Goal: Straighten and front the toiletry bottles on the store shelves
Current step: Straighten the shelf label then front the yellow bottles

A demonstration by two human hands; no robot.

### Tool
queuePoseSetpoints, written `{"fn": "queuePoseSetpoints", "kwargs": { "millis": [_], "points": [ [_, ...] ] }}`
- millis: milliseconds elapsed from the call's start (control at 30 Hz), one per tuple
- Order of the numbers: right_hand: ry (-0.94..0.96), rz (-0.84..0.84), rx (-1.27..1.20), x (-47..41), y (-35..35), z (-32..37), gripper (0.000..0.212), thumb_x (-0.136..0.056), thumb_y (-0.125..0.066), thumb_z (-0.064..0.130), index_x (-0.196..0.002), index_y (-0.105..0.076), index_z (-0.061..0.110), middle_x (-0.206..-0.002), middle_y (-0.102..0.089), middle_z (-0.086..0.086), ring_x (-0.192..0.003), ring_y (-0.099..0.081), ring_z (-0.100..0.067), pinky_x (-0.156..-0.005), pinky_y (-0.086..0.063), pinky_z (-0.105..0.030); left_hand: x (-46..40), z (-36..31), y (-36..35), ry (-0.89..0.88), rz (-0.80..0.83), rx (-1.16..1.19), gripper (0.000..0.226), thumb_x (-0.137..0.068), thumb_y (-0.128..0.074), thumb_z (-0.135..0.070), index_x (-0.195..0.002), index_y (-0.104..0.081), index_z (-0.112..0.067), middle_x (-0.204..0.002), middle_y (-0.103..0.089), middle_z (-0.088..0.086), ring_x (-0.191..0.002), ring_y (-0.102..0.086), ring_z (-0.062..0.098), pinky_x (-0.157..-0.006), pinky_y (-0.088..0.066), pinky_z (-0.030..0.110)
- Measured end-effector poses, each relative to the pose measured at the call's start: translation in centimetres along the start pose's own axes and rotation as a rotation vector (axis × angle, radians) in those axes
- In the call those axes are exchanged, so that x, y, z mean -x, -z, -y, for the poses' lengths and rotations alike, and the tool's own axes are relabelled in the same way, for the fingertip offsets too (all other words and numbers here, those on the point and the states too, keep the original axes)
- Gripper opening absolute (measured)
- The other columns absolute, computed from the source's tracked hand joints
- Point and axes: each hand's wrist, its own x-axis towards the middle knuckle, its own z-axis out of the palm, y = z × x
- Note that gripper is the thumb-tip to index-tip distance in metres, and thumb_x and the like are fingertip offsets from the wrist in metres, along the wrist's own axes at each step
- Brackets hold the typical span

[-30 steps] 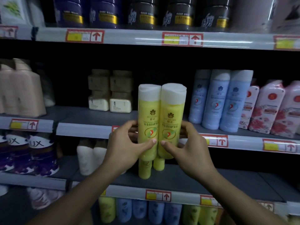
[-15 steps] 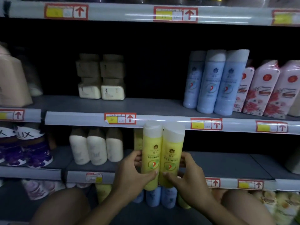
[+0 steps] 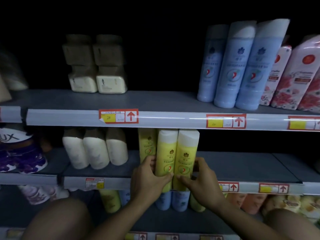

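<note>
Head view: a dim store aisle with grey shelves (image 3: pixel 155 101) edged in pale price rails carrying red-and-yellow tags (image 3: pixel 118 116). The left hand (image 3: pixel 149 177) and right hand (image 3: pixel 199 181) each curl around one of two yellow bottles (image 3: pixel 176 160), pressed together upright at the front edge of the middle shelf, labels facing out. A third yellow bottle (image 3: pixel 147 144) stands just behind the left hand. Left of the hands sit three cream bottles (image 3: pixel 95 149). Above and to the right stand three blue bottles (image 3: pixel 242 66), then pink floral ones (image 3: pixel 297 75). Above left, two beige bottles (image 3: pixel 97 66). Below the hands, more blue and yellow bottles show dimly.
</note>
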Motion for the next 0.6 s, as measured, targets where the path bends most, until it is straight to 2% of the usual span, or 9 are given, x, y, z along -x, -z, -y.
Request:
{"fn": "queuePoseSetpoints", "kwargs": {
  "millis": [133,300,500,600],
  "points": [
    [0.016,-0.036,-0.036,-2.3,-0.2,0.0,0.050,-0.079,-0.089,0.020,-0.114,-0.054,0.023,-0.100,-0.066,0.023,-0.091,-0.060,0.022,-0.069,-0.050,-0.006,-2.1,-0.1,-1.3,-0.018,-0.082,-0.014,0.051,-0.060,-0.083,-0.059,-0.104,-0.065,-0.040,-0.091,-0.075,-0.022,-0.083,-0.070,-0.007,-0.071,-0.064,0.036],
    [0.030,-0.049,-0.021,-4.6,-0.8,-0.7,0.052,-0.079,-0.089,0.027,-0.116,-0.052,0.024,-0.101,-0.063,0.025,-0.092,-0.060,0.019,-0.071,-0.053,-0.011,-3.6,0.3,-2.9,-0.022,-0.192,-0.017,0.055,-0.062,-0.092,-0.049,-0.105,-0.058,-0.047,-0.094,-0.071,-0.022,-0.089,-0.071,0.000,-0.076,-0.063,0.038],
    [0.023,-0.029,-0.053,-5.4,-2.6,-2.1,0.054,-0.079,-0.089,0.028,-0.120,-0.053,0.025,-0.101,-0.063,0.028,-0.092,-0.060,0.021,-0.070,-0.048,-0.004,-3.2,2.5,-4.9,0.022,-0.305,0.087,0.054,-0.062,-0.097,-0.042,-0.106,-0.064,-0.042,-0.097,-0.076,-0.019,-0.089,-0.072,-0.004,-0.077,-0.064,0.037],
    [0.024,-0.032,-0.063,-5.4,-3.0,-2.7,0.055,-0.081,-0.087,0.026,-0.123,-0.051,0.028,-0.103,-0.063,0.029,-0.092,-0.059,0.023,-0.071,-0.047,-0.002,-3.1,3.1,-5.4,0.006,-0.330,0.072,0.057,-0.065,-0.095,-0.042,-0.114,-0.066,-0.035,-0.104,-0.073,-0.017,-0.093,-0.071,-0.003,-0.080,-0.063,0.037]
  ]
}}
